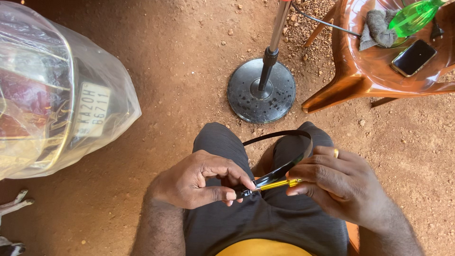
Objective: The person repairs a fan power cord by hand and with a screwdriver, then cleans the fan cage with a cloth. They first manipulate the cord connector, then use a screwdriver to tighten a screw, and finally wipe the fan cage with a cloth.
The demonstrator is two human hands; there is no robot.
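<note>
- While seated over reddish dirt ground [180, 71], a person pinches the dark end of a slim tool between thumb and forefinger of the left hand [196, 180] — fingers closed tight on it.
- Fingers of the right hand [341, 182], a ring on one of them, are curled shut around the yellow screwdriver [279, 184] and a glossy black curved band [279, 173], which loops up over the right knee.
- Both hands meet just above the lap, over dark grey shorts [265, 223].
- Beyond the knees stands a round black stand base [261, 92] with a metal pole rising from it.
- At upper right, an orange plastic chair [360, 71] carries a phone [414, 57], a grey cloth [379, 28] and a green spray bottle [414, 16].
- At left sits a plastic-wrapped vehicle part [57, 90] — a number plate shows through the film.
</note>
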